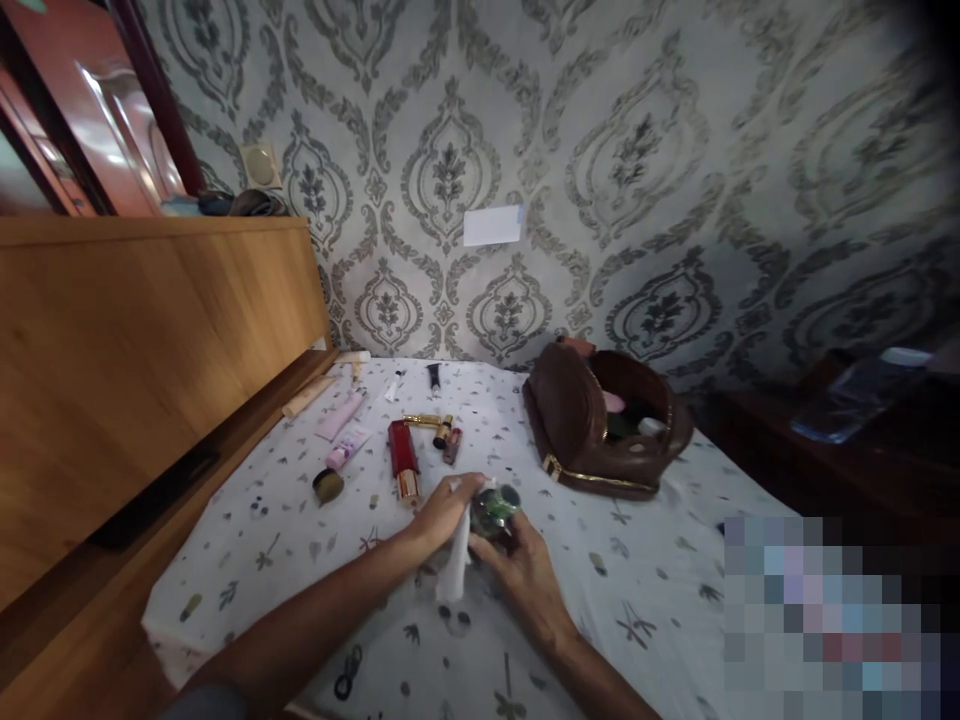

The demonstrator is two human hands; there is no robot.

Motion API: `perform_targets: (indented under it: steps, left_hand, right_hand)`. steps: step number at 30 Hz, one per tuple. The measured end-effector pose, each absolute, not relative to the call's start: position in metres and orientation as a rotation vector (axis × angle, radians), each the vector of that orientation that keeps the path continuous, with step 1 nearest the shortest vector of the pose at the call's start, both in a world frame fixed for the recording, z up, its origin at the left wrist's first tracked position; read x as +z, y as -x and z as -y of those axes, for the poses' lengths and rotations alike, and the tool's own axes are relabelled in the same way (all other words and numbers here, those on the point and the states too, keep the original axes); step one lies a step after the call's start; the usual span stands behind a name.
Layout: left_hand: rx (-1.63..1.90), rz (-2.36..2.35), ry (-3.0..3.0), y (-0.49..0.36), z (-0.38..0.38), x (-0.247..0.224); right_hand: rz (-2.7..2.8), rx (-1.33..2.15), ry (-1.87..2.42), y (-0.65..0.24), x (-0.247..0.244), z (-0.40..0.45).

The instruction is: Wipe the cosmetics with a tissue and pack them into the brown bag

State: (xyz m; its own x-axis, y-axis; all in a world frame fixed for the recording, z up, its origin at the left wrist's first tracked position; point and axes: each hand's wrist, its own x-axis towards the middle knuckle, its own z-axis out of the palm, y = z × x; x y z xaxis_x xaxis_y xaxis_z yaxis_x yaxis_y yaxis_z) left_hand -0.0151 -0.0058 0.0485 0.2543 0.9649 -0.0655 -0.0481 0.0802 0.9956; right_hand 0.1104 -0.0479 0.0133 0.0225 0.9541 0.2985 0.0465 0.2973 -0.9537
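Observation:
My right hand (531, 570) is closed around a small shiny container (496, 508), green and clear with a dark part; its exact kind is hard to make out. Against its left side, my left hand (442, 512) grips a white tissue (452, 570) that hangs down below the fingers. Just beyond the left hand lies a red bottle with a gold cap (403, 455). Close by are a gold tube (421, 421), a small black-and-gold bottle (443, 432) and a small reddish tube (452, 446).
An unzipped brown leather bag (600, 450) with items inside stands at the back right. Pink tubes (347, 446), a round brush (328, 487) and a black tube (434, 377) lie on the patterned cloth (630, 600). A wooden panel (165, 350) borders the left.

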Motion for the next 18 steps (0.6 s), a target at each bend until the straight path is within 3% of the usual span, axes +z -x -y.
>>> perform_targets:
  steps: [18]
  left_hand:
    - [0.950,-1.221,-1.749,0.037,-0.016,0.033]
  right_hand:
    - [1.166,1.069,1.060,-0.114,0.026,0.055]
